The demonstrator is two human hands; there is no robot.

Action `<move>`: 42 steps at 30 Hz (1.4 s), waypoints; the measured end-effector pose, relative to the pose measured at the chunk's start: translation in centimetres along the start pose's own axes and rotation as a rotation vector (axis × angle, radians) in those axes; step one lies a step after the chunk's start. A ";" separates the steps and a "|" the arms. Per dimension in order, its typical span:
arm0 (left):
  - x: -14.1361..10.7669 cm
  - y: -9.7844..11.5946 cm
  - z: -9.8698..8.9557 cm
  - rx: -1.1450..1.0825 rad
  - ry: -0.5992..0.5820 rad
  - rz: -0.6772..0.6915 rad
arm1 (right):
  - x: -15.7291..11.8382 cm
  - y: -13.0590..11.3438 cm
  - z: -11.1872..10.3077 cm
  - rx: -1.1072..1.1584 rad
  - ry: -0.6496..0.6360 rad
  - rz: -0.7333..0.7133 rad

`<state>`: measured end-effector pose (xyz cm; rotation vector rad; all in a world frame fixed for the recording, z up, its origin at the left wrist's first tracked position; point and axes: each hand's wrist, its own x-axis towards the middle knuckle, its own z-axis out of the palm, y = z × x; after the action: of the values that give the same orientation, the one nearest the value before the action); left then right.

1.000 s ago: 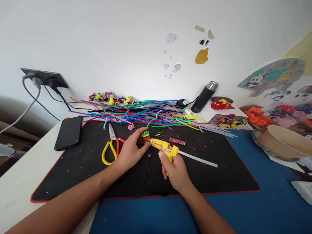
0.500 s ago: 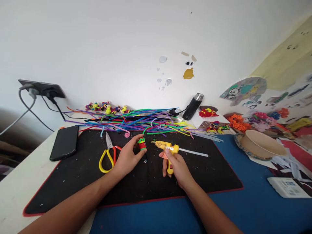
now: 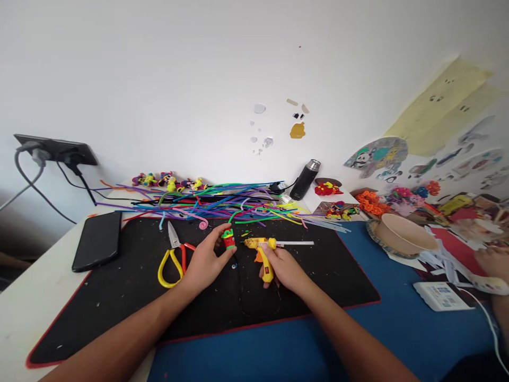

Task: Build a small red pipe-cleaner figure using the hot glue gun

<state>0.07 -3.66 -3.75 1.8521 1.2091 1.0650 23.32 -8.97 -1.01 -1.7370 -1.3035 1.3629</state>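
My left hand (image 3: 207,259) pinches a small red-and-green pipe-cleaner figure (image 3: 228,241) upright between thumb and fingertips, over the black mat. In my right hand (image 3: 287,268) is a yellow hot glue gun (image 3: 267,265), gripped by its handle. Its nozzle points left at the figure, a short gap apart. A clear glue stick (image 3: 298,243) pokes out of the gun's back. Below the figure, a small googly eye (image 3: 234,267) lies on the mat. Scissors (image 3: 174,257) with one yellow and one red handle lie left of my left hand.
Many coloured pipe cleaners (image 3: 207,201) are piled along the wall. A phone (image 3: 97,241) lies left on the black mat's (image 3: 131,297) edge. A black flask (image 3: 305,180) stands behind. Rightward are a bowl (image 3: 407,233), a white box (image 3: 441,296) and another person's hand (image 3: 491,260).
The view has swung to the right, bringing another person's hand in at the right edge. The glue gun has tilted, so its glue stick now lies nearly level. Both hands keep their holds.
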 end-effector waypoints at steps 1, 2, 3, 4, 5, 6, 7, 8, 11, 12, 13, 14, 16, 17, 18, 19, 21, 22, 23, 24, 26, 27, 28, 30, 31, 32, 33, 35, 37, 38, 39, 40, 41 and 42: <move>0.0 0.0 0.0 0.003 -0.001 0.001 | -0.4 -0.1 -0.5 -0.133 0.040 -0.027; 0.0 0.0 0.0 0.003 0.000 0.004 | -0.8 -0.3 -1.1 -0.274 0.079 -0.053; 0.0 -0.1 0.0 0.000 0.003 0.009 | -1.3 -0.4 -1.7 -0.390 0.095 -0.069; 0.0 -0.1 0.0 -0.005 0.006 0.013 | -1.7 -0.5 -2.2 -0.500 0.103 -0.080; 0.0 -0.1 0.0 -0.011 0.008 0.016 | -2.2 -0.5 -2.7 -0.608 0.139 -0.091; 0.0 -0.2 0.1 -0.016 0.011 0.016 | -2.6 -0.5 -2.9 -0.685 0.189 -0.114; 0.0 -0.2 0.1 -0.020 0.012 0.015 | -3.1 -0.4 -3.0 -0.728 0.238 -0.143; 0.1 -0.2 0.2 -0.023 0.012 0.012 | -3.5 -0.3 -2.9 -0.733 0.274 -0.168; 0.1 -0.2 0.3 -0.037 0.007 0.015 | -4.2 -0.4 -1.3 -0.655 0.214 -0.208; 0.1 -0.3 0.4 -0.046 0.012 0.018 | -4.3 -0.7 -0.6 -0.647 0.169 -0.236; 0.2 -0.3 0.4 -0.056 0.023 0.020 | -4.2 -1.0 0.3 -0.650 0.145 -0.260; 0.2 -0.4 0.4 -0.066 0.038 0.019 | -3.9 -1.5 1.1 -0.648 0.140 -0.285; 0.3 -0.4 0.3 -0.089 0.074 0.008 | -3.1 -2.4 2.6 -0.666 0.125 -0.312; 0.3 -0.4 0.3 -0.097 0.087 0.001 | -2.6 -2.8 3.3 -0.691 0.116 -0.324; 0.3 -0.4 0.2 -0.104 0.094 -0.005 | -2.0 -3.1 3.8 -0.724 0.102 -0.334; 0.3 -0.3 0.1 -0.109 0.096 -0.007 | -1.5 -3.3 4.3 -0.766 0.079 -0.354; 0.3 -0.2 0.1 -0.115 0.086 -0.004 | -0.7 -3.6 4.8 -0.869 0.036 -0.365; 0.3 -0.1 0.0 -0.118 0.078 -0.002 | -0.5 -3.7 5.0 -0.913 0.019 -0.361; 0.3 0.0 0.0 -0.123 0.070 0.000 | -0.3 -3.7 5.1 -0.948 0.007 -0.349; 0.3 0.1 0.0 -0.126 0.061 -0.001 | -0.1 -3.8 5.1 -0.972 0.001 -0.336; 0.3 0.1 0.0 -0.127 0.043 -0.010 | -0.1 -4.0 5.1 -0.992 -0.004 -0.311; 0.3 0.1 0.0 -0.124 0.035 -0.013 | 0.0 -4.1 5.1 -0.997 -0.008 -0.302; 0.3 0.1 0.0 -0.120 0.029 -0.014 | 0.0 -4.2 5.1 -1.001 -0.012 -0.293; 0.3 0.0 0.0 -0.114 0.026 -0.013 | 0.0 -4.5 5.1 -1.016 -0.026 -0.279; 0.3 -0.1 0.0 -0.111 0.027 -0.011 | 0.1 -4.6 5.1 -1.027 -0.032 -0.276; 0.3 -0.1 0.0 -0.108 0.028 -0.009 | 0.2 -4.6 5.2 -1.037 -0.035 -0.276; 0.3 -0.1 0.0 -0.105 0.029 -0.007 | 0.3 -4.7 5.2 -1.046 -0.038 -0.280; 0.3 -0.1 0.0 -0.106 0.028 -0.003 | 0.5 -4.7 5.3 -1.049 -0.045 -0.289; 0.3 -0.1 0.0 -0.115 0.023 -0.001 | 0.6 -4.5 5.3 -1.033 -0.052 -0.297; 0.3 -0.1 0.0 -0.118 0.021 -0.002 | 0.6 -4.5 5.4 -1.018 -0.052 -0.302; 0.3 -0.1 0.1 -0.119 0.019 -0.003 | 0.6 -4.4 5.4 -0.999 -0.054 -0.308; 0.3 -0.1 0.1 -0.116 0.017 -0.004 | 0.6 -4.3 5.4 -0.978 -0.060 -0.313; 0.3 -0.1 0.1 -0.111 0.015 -0.005 | 0.5 -4.2 5.4 -0.958 -0.072 -0.317; 0.3 -0.1 0.1 -0.106 0.016 -0.006 | 0.4 -4.2 5.4 -0.939 -0.084 -0.317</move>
<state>0.15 -3.38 -3.81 1.7614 1.1442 1.1204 16.78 -7.73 0.71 -1.8800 -2.3889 0.6570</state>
